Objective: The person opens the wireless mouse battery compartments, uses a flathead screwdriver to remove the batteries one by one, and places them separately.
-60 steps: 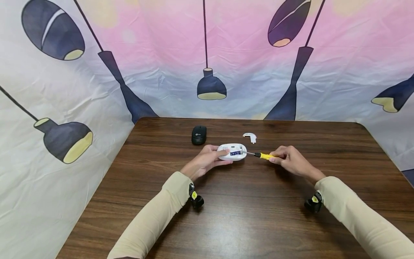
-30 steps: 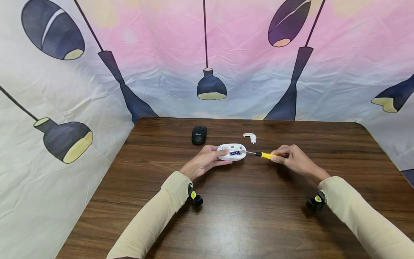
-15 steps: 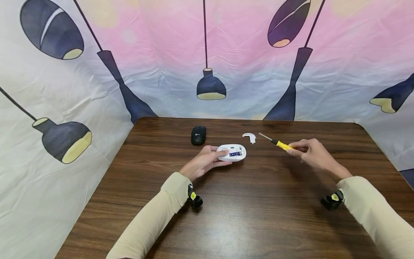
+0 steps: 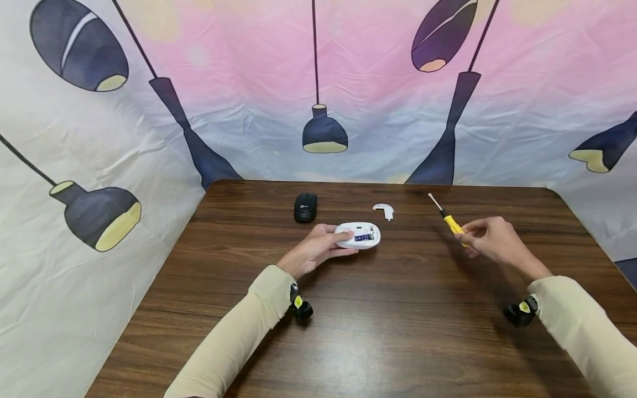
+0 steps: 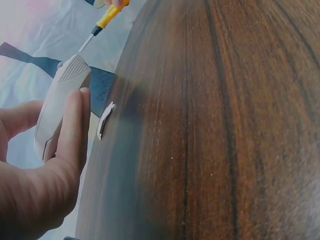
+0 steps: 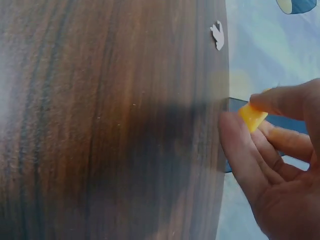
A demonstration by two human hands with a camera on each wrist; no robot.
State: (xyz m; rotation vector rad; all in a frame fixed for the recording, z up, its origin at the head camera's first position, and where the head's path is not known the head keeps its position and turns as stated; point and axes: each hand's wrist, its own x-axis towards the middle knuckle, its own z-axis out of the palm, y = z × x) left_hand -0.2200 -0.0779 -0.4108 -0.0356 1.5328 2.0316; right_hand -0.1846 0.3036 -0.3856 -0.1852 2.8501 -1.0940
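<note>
A white mouse (image 4: 358, 235) lies upside down on the wooden table (image 4: 378, 309), its battery bay open with a blue cell showing. My left hand (image 4: 316, 249) holds the mouse's left side, and in the left wrist view the fingers (image 5: 70, 130) curl round the mouse (image 5: 60, 105). My right hand (image 4: 490, 239) pinches a yellow-handled screwdriver (image 4: 450, 220), lifted with its tip pointing up and left, well right of the mouse. The yellow handle (image 6: 251, 116) shows between the fingers in the right wrist view. The screwdriver (image 5: 102, 22) also appears far off in the left wrist view.
A black mouse (image 4: 306, 207) sits behind the white one. A small white cover piece (image 4: 384, 209) lies just behind and right of it, also seen as cover piece (image 5: 105, 120) and cover piece (image 6: 217, 36). A printed fabric backdrop (image 4: 318, 88) rises behind and beside the table.
The right hand has drawn the screwdriver out of the mouse's bay and carried it right and up, tip now raised. The left hand keeps its hold on the mouse.
</note>
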